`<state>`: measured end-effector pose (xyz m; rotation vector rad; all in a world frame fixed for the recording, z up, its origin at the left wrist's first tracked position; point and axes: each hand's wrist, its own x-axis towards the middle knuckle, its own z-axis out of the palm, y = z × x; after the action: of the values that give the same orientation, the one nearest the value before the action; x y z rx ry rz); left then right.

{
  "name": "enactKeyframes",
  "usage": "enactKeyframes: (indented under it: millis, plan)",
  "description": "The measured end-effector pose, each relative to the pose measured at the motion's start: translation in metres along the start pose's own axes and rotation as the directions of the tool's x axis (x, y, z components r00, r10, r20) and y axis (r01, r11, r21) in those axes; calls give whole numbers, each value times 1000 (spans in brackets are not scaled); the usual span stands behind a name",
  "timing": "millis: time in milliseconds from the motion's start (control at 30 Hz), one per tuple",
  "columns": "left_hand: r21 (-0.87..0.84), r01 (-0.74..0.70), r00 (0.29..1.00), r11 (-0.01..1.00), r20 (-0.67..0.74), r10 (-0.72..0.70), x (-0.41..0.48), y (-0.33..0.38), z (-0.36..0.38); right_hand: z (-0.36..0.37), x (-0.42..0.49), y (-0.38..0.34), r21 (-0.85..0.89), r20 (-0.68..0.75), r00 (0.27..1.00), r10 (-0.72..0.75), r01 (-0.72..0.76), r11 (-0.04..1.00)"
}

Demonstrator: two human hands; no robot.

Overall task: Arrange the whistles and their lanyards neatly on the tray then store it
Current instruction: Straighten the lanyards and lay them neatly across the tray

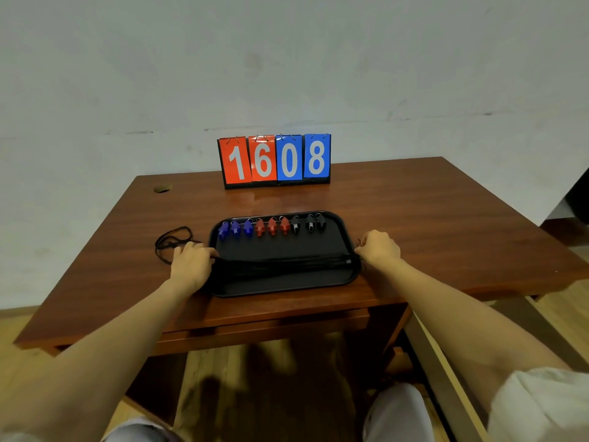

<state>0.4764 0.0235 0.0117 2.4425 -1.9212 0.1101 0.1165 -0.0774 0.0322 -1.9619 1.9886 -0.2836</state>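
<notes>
9 whistles [272,225] stand in a row along the far side of the black tray [345,275] on the bench [446,218]: 3 blue, 3 red, 3 black. Black lanyards [280,262] stretch across the tray's near half between both hands. Left grip [191,261] is closed on the bundle's left end, right grip [379,247] pinches its right end at the tray's edge. 1 loose cord [172,242] lies left of the tray. Behind stands a scoreboard [275,160] reading 1608.

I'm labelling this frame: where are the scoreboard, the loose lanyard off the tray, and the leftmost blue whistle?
scoreboard [276,159], head view, blue 0 card.
loose lanyard [173,239], head view, loop on the table.
leftmost blue whistle [223,230], head view, body.
</notes>
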Motion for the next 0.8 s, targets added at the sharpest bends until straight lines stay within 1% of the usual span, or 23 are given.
enactKeyframes:
  millis: [100,200,300,367,433,500,567,667,733,800]
  plan:
    - [19,4,1000,1000,14,-4,-2,0,2,1,0,0,0,4,1000,-20,20,1000]
    - [20,25,999,999,32,-26,-3,-1,3,1,0,0,41,18,999,-40,39,998]
    - [-2,28,1000,1000,8,-28,-6,2,3,2,1,2,83,0,994,-108,107,991]
    - [-38,5,999,999,-31,-7,-8,6,3,3,1,4,47,-43,978,-204,206,977]
    - [-67,-47,997,997,-61,43,-10,11,4,3,0,3,0,-79,953,-293,294,956]
    - [-64,-100,993,993,-64,96,-12,16,5,5,-2,1,-54,-56,938,-343,341,939]
    - [-37,-133,991,990,-38,132,-15,19,7,8,-4,0,-116,-8,933,-359,355,928]
    - [-12,-144,990,990,8,144,-18,23,10,12,-7,-1,-181,37,941,-337,338,924]
    - [-19,-144,990,989,9,144,-19,23,11,12,-9,-4,-219,44,943,-331,332,918]
    - [-40,-149,989,988,-18,148,-19,23,12,11,-12,-11,-251,31,931,-363,359,899]
